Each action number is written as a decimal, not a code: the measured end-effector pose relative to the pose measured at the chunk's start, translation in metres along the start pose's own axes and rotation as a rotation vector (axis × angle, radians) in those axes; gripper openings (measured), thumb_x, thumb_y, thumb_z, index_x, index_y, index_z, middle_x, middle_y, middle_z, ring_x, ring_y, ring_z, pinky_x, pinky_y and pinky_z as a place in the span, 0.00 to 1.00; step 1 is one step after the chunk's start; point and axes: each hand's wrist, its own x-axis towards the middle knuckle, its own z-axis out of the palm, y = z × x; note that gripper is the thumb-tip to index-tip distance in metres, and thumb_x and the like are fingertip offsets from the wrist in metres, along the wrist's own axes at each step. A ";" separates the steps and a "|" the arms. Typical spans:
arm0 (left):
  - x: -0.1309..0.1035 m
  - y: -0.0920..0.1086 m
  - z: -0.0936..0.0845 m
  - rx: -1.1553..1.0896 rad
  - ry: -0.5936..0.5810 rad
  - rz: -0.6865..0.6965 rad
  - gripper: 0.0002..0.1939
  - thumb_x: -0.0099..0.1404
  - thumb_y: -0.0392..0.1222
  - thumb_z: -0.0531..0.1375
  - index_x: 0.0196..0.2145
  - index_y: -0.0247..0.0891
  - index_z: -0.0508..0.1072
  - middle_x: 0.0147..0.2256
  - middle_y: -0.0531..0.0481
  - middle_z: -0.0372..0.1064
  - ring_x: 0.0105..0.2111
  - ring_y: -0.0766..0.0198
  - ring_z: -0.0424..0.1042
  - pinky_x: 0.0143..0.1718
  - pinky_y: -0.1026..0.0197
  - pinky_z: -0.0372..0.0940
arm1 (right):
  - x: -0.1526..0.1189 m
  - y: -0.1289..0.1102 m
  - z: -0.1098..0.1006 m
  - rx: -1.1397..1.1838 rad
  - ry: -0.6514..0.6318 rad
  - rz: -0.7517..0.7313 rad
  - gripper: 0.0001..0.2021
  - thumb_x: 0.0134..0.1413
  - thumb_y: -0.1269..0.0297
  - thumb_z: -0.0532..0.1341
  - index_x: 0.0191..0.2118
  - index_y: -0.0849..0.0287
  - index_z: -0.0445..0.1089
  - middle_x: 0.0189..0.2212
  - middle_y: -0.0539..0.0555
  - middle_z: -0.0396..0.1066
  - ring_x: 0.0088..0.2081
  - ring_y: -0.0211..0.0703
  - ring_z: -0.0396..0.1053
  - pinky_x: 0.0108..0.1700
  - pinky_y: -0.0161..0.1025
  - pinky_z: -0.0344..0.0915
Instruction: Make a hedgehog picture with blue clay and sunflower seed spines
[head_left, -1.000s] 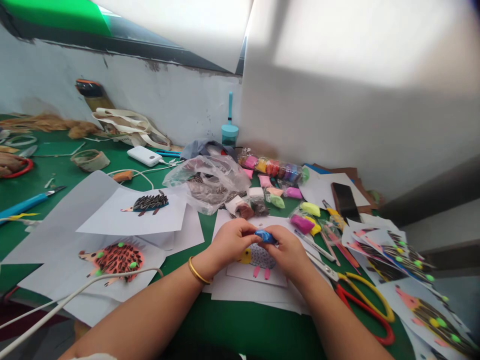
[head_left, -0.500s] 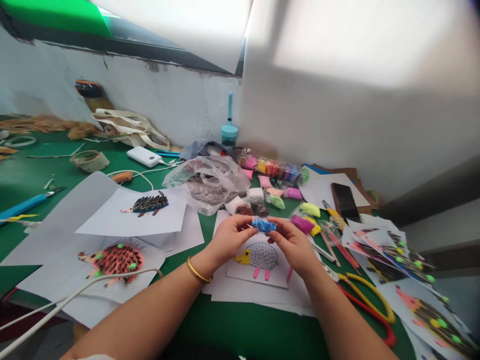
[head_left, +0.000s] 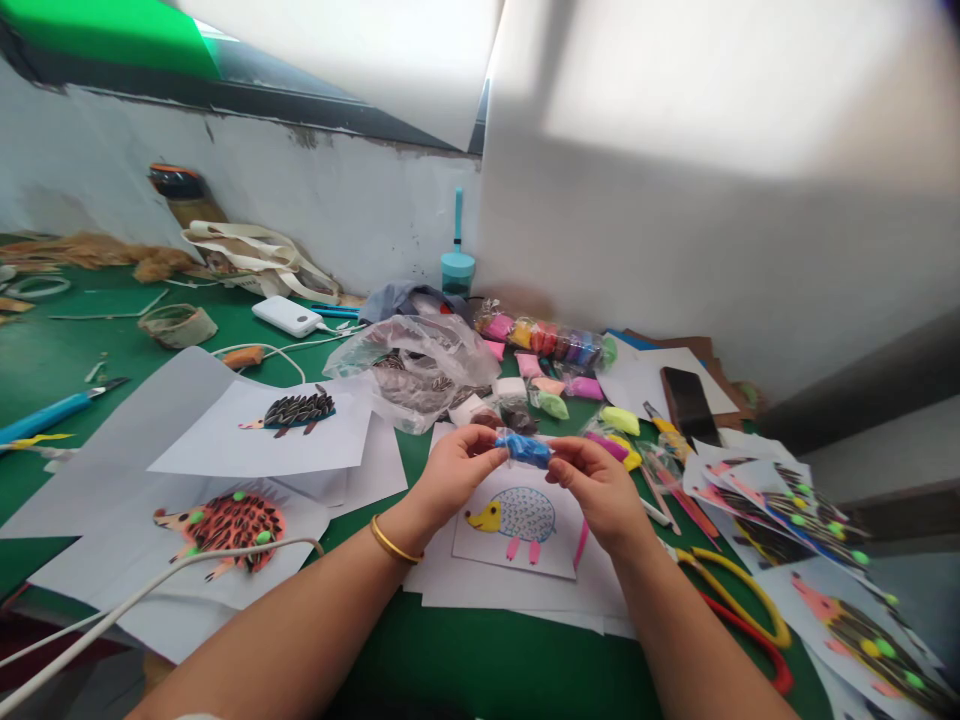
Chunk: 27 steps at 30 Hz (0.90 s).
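A small clear packet of blue modelling clay (head_left: 527, 450) is held up between my two hands. My left hand (head_left: 461, 465), with a gold bangle on its wrist, pinches the packet's left end. At the other end, the fingertips of my right hand (head_left: 596, 480) close on the wrapper. Just below lies a hedgehog picture (head_left: 517, 525) on white paper, with a yellow clay face, pink feet and a blue-patterned body. Part of a magenta clay packet (head_left: 609, 445) shows behind my right hand.
Several coloured clay packets (head_left: 553, 404) and a plastic bag of seeds (head_left: 416, 375) lie beyond my hands. Scissors (head_left: 739, 590), a phone (head_left: 688, 403) and finished hedgehog pictures (head_left: 862, 630) are at the right. More hedgehog pictures (head_left: 225, 525) and a white cable (head_left: 150, 590) are at the left.
My hands have drawn slightly apart, so more of the blue clay packet shows between them. My right hand has shifted a little to the right.
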 end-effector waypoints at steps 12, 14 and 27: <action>0.001 -0.005 0.004 -0.025 -0.065 0.045 0.15 0.55 0.39 0.66 0.41 0.34 0.76 0.39 0.45 0.78 0.40 0.58 0.76 0.46 0.56 0.70 | 0.002 0.007 -0.002 -0.009 0.044 -0.013 0.17 0.48 0.50 0.69 0.38 0.57 0.76 0.26 0.51 0.73 0.29 0.40 0.69 0.33 0.39 0.67; 0.000 -0.004 0.005 0.078 -0.071 0.058 0.15 0.55 0.38 0.66 0.41 0.35 0.78 0.40 0.46 0.78 0.40 0.57 0.76 0.46 0.56 0.70 | 0.003 0.006 -0.001 -0.035 0.068 -0.046 0.17 0.46 0.49 0.70 0.35 0.58 0.77 0.27 0.52 0.74 0.29 0.41 0.68 0.33 0.40 0.68; 0.001 -0.011 0.009 0.031 0.040 0.095 0.14 0.53 0.45 0.68 0.35 0.36 0.78 0.32 0.47 0.78 0.33 0.60 0.76 0.36 0.60 0.71 | 0.001 0.002 0.003 -0.087 0.170 -0.100 0.17 0.53 0.47 0.64 0.35 0.57 0.75 0.25 0.51 0.72 0.28 0.43 0.69 0.33 0.41 0.68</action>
